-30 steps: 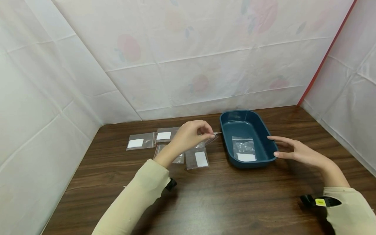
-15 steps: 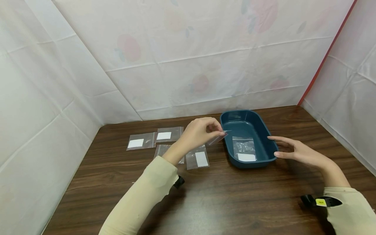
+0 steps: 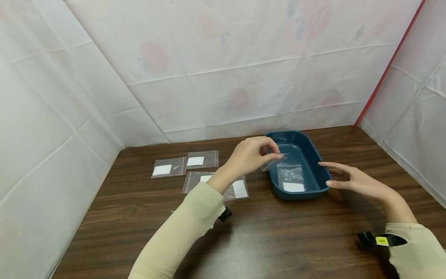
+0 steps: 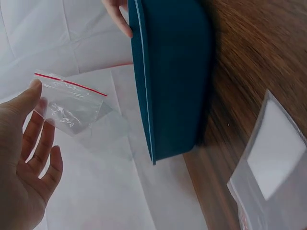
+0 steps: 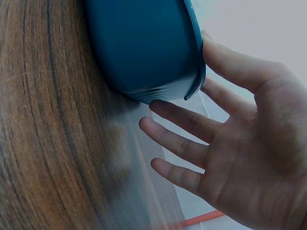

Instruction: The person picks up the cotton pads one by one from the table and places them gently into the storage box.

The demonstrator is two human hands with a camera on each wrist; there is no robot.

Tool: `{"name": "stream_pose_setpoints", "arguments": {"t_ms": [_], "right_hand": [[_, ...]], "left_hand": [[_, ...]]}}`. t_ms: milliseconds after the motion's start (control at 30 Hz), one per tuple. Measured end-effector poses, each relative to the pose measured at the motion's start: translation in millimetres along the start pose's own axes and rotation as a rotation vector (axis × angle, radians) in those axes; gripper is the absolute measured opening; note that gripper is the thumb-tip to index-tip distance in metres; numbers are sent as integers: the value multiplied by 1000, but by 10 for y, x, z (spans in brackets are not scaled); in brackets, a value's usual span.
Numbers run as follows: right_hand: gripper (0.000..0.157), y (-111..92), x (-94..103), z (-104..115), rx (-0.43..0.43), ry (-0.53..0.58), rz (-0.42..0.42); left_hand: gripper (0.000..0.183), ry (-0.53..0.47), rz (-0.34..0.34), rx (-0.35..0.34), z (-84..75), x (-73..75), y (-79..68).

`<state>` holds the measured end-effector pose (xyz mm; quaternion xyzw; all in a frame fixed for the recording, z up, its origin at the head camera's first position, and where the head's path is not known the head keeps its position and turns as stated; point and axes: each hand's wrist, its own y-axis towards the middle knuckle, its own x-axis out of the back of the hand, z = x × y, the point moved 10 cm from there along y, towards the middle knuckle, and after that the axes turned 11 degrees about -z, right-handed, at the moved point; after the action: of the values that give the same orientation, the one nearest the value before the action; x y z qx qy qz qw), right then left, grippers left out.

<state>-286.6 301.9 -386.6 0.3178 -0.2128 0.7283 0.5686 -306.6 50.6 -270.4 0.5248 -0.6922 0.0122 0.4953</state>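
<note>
Thumb and fingers of the left hand (image 3: 249, 155) are closed in a pinch on one corner of a clear zip bag (image 4: 69, 108), next to the red line along its top. The pinched bag is in the air, across the left rim of the blue bin (image 3: 297, 196) as the head view sees it. At the bin's near right corner, the right hand (image 3: 360, 183) has its fingers spread and fairly straight, the thumb touching the rim — a light contact, not a clench. Inside the bin lies another bag (image 3: 290, 175), a white piece at its near end. Left of the bin, four more bags (image 3: 168, 167) with white pieces lie flat on the dark wood table (image 3: 265, 240), two partly hidden by the left arm. Pale printed cloth (image 3: 223, 77) hangs behind.
</note>
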Motion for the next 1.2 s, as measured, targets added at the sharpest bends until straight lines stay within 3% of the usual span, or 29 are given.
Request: {"name": "stream_pose_setpoints", "arguments": {"t_ms": [367,700,1200], "right_hand": [[63,3,-6,21,-6,4,8],[64,1,2,2,-19,4,11],[63,-24,18,-16,-2,10,9]], "left_hand": [[12,-48,-19,-69,-135,-201,138],[13,-67,5,-54,-153,-384,204],[14,-35,26,-21,24,-695,231]]}}
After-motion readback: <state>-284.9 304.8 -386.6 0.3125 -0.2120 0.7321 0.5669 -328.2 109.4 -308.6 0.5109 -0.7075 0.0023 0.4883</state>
